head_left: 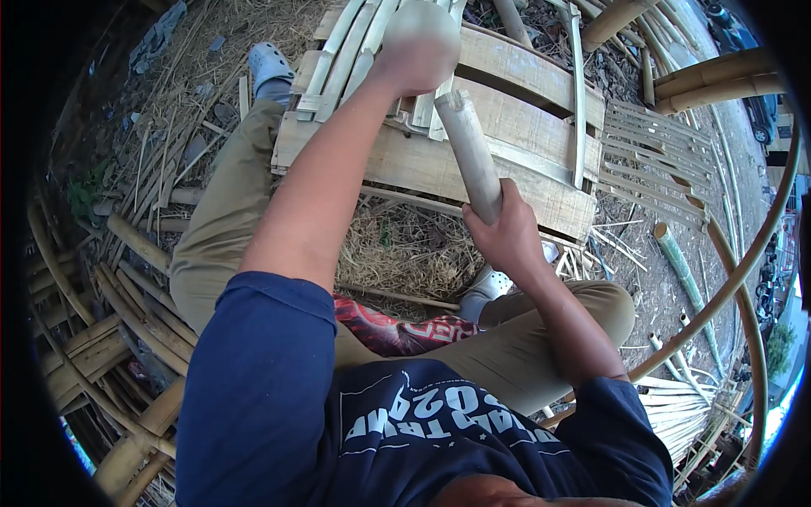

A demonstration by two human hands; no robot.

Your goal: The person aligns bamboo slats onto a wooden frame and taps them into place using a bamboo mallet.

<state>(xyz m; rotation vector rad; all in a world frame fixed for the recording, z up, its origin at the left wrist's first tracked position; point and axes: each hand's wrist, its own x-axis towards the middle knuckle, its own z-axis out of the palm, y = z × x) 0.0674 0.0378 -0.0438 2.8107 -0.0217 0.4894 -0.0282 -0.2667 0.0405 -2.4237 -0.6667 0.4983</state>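
Note:
In my right hand [512, 232] is a short, thick, pale pole [470, 148]; its lower end is gripped and its worn, notched top slants up and away over the slatted wooden bench [532, 127]. I cannot tell whether the pole is wood or bamboo. My left hand [418, 55] reaches out over the far part of the bench, among split bamboo strips [353, 52]. A blurred patch covers its fingers, so whatever they touch or hold is hidden.
Split bamboo and poles [135, 313] are piled at my left. A bamboo slat panel [655, 156] lies right of the bench. Long bent bamboo [739, 275] arches along the right side. Straw [405, 249] covers the ground between my legs, and a green bamboo pole [680, 266] lies farther right.

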